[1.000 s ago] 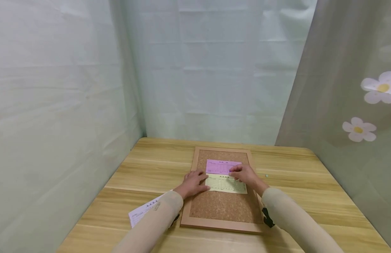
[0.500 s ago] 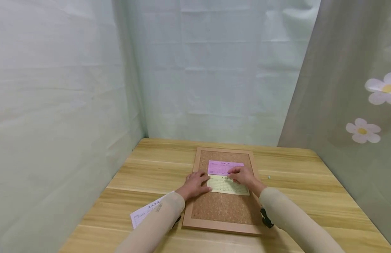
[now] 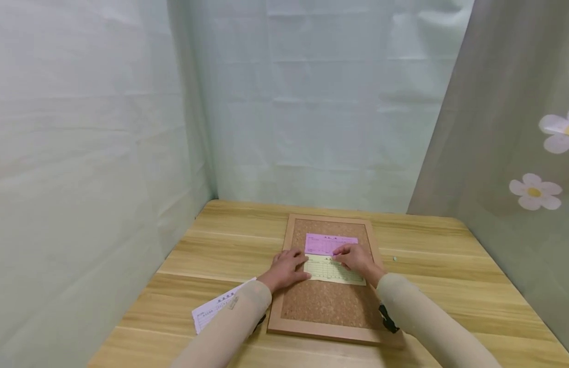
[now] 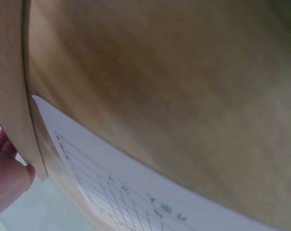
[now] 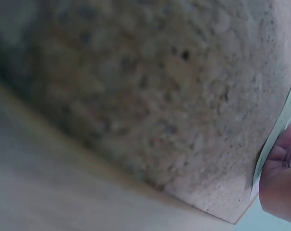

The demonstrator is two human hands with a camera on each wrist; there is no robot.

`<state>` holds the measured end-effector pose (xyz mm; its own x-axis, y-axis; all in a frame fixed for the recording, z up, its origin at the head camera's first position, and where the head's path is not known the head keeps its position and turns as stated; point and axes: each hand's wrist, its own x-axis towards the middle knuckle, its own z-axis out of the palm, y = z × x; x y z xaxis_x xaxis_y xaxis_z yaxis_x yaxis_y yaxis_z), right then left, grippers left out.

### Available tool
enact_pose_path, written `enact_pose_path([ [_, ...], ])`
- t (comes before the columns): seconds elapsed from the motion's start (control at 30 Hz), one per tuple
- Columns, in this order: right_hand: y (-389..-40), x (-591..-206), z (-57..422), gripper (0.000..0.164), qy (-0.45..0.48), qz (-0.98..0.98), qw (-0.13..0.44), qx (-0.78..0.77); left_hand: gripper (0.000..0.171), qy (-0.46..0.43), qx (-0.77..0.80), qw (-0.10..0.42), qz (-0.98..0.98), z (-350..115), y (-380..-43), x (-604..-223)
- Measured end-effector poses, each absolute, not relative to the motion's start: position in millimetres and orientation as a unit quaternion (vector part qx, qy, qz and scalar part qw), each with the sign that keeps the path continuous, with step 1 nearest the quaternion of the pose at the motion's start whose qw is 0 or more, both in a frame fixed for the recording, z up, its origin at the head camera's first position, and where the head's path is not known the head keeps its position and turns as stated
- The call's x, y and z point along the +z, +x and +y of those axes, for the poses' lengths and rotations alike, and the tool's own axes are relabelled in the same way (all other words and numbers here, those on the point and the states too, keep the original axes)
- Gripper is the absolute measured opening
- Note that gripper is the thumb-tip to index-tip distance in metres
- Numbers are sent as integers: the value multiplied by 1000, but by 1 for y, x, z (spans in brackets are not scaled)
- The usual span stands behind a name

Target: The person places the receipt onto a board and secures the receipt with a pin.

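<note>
In the head view a pink form slip (image 3: 318, 244) and a pale yellow form slip (image 3: 330, 271) lie on a framed cork board (image 3: 321, 304), the pink one above the yellow. My left hand (image 3: 286, 268) rests on the board's left side, its spread fingertips at the yellow slip's left edge. The thumb and fingers of my right hand (image 3: 355, 258) pinch a small purple thing at the yellow slip's top edge, mostly hidden by the fingertips. In the right wrist view my right hand (image 5: 280, 178) bends over the slip's edge.
A white form sheet (image 3: 215, 309) lies on the wooden table (image 3: 164, 301) left of the board, partly under my left sleeve (image 3: 233, 317). To the right of the board is a tiny pale object (image 3: 394, 258). Fabric walls enclose the table's back and sides.
My right fingertips have shifted slightly left and down to the seam between the slips. My left hand keeps its place on the board. The whole head view has drifted a little.
</note>
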<state>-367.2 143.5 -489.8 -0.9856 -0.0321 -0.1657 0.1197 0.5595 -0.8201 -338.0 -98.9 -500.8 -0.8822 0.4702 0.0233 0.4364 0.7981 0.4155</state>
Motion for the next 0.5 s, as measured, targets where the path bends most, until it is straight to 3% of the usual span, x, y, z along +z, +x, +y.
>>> enact_pose_path([
  [0.5, -370, -496, 142, 4, 4, 903, 67, -425, 61, 235, 212, 42, 947, -99, -339, -501],
])
